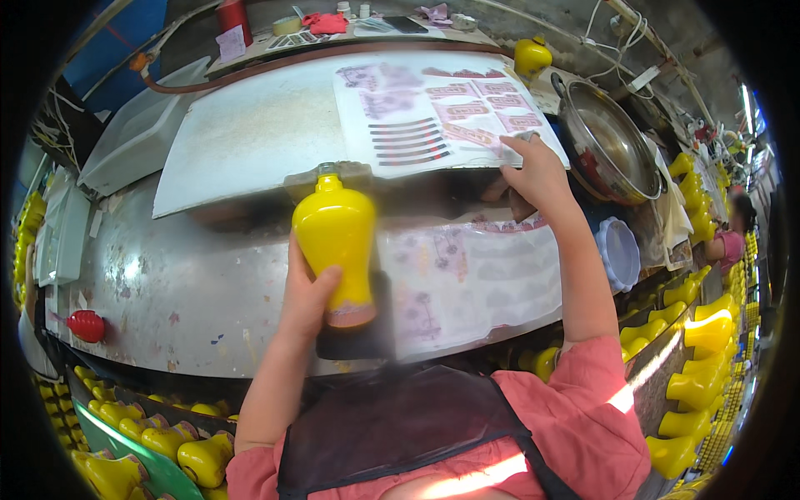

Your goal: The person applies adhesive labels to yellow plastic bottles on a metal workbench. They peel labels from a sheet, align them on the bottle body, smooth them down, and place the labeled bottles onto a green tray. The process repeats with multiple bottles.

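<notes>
My left hand (pixel 310 287) is wrapped round the lower body of a glossy yellow vase (pixel 335 225). The vase stands tilted with its narrow neck away from me, against a worn block at the board's front edge. A pinkish patterned band (pixel 351 313) circles its base. On the right, my right hand (pixel 540 171) reaches over a white sheet of pink and purple decals (pixel 392 104), fingertips at the labels. A small brown flat piece (pixel 523 207) shows under its palm, apparently held by the lower fingers, which are hidden. Dark red-marked strips (pixel 408 142) lie beside the labels.
A metal basin (pixel 608 137) and a pale blue tub (pixel 618 254) stand at right. A second decal sheet (pixel 475 283) lies on the metal table (pixel 167 292). A red squeeze bottle (pixel 86 326) sits at left. Several yellow vases (pixel 704 367) line both sides. Another person (pixel 733 242) is far right.
</notes>
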Tool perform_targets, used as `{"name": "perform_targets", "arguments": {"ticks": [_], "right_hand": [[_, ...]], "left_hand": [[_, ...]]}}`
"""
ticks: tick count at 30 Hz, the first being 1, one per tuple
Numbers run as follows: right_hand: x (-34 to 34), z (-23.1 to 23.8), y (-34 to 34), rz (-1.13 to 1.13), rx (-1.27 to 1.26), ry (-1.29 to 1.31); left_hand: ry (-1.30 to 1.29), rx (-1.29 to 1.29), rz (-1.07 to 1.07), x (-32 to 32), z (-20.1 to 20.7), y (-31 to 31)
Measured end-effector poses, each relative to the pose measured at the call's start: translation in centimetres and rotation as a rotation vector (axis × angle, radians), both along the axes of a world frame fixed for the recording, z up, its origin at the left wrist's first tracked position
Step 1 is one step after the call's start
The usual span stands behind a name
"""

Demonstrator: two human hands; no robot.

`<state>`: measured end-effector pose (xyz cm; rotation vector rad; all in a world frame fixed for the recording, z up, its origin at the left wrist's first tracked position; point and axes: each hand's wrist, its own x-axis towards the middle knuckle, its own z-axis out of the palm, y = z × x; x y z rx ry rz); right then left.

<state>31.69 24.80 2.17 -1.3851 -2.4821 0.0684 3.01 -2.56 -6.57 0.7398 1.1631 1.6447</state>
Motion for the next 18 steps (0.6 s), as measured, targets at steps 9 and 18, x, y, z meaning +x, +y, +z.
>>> {"name": "perform_targets", "arguments": {"ticks": [9, 18], "right_hand": [[1.2, -4.8, 0.6, 0.171, 0.247, 0.107], [3.2, -6.2, 4.6, 0.231, -0.010, 0.414]], "left_hand": [[0.002, -0.041, -0.017, -0.4, -0.1, 0.0], [-0.134, -0.005, -0.093, -1.0, -0.1, 0.0]]}}
